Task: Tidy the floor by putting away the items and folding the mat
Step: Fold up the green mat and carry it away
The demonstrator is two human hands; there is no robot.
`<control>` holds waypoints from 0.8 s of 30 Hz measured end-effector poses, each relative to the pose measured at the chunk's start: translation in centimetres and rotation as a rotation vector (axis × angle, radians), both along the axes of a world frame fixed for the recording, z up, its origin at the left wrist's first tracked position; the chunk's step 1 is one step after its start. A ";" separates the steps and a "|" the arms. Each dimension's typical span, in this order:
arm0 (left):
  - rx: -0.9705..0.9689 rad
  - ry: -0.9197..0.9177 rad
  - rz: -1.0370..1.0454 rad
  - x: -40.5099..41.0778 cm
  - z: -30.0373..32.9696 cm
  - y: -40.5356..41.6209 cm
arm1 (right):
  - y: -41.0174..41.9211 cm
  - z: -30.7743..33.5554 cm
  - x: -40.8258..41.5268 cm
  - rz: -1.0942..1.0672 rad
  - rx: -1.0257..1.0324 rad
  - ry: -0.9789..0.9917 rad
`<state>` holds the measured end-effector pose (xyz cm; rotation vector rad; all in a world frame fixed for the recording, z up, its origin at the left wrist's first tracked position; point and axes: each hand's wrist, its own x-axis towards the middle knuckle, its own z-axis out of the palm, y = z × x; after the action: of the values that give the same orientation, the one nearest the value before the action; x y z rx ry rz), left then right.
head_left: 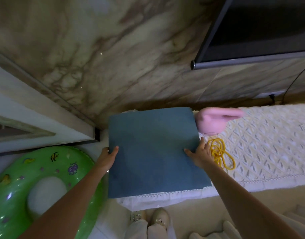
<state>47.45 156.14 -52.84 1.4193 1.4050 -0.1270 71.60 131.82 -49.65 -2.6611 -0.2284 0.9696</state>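
On the white quilted cover point(262, 149) of the low counter against the marbled wall point(100, 54) lies the folded blue mat point(153, 152), a thick square slab whose near edge overhangs the cover's lace trim. Both hands hold it by its sides. The left hand point(107, 156) has its grip closed on the mat's left edge: the thumb lies on top of the blue surface and the fingers curl round the edge beneath. The right hand point(201, 155) grips the right edge in the same way, thumb spread flat on the top, fingers wrapped over the side. Just beside the right hand, touching or nearly touching its knuckles, a coil of yellow cord point(220, 156) rests on the cover. Behind it sits a pink object point(215, 119), blurred, close to the mat's far right corner. A green inflatable swim ring point(44, 185) printed with sea creatures stands to the left under the left forearm. A dark television screen point(262, 28) hangs on the wall at upper right. Two pale shoes point(153, 219) show below.
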 end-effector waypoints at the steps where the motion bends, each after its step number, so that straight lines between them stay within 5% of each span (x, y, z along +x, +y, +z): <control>1: 0.028 0.001 -0.047 -0.5 0.4 0.0 | -0.1 1.2 -0.6 0.055 -0.007 -0.034; 5: 0.199 -0.116 -0.144 -0.1 9.5 -2.5 | -0.5 6.6 -3.2 0.029 0.226 -0.025; 9: 0.245 -0.445 -0.067 -0.9 18.6 -6.0 | -1.4 14.3 -6.7 -0.231 0.570 0.115; 14: 0.334 -0.597 0.091 -3.2 29.6 -10.9 | -3.1 25.8 -10.4 -0.373 0.869 0.265; 24: -0.141 -0.800 0.166 -5.2 42.4 -14.9 | -10.0 39.0 -15.6 -0.521 1.105 0.205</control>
<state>42.25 141.23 -10.42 1.0468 0.8157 0.4039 55.99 121.86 -10.61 -1.4835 0.0025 0.6390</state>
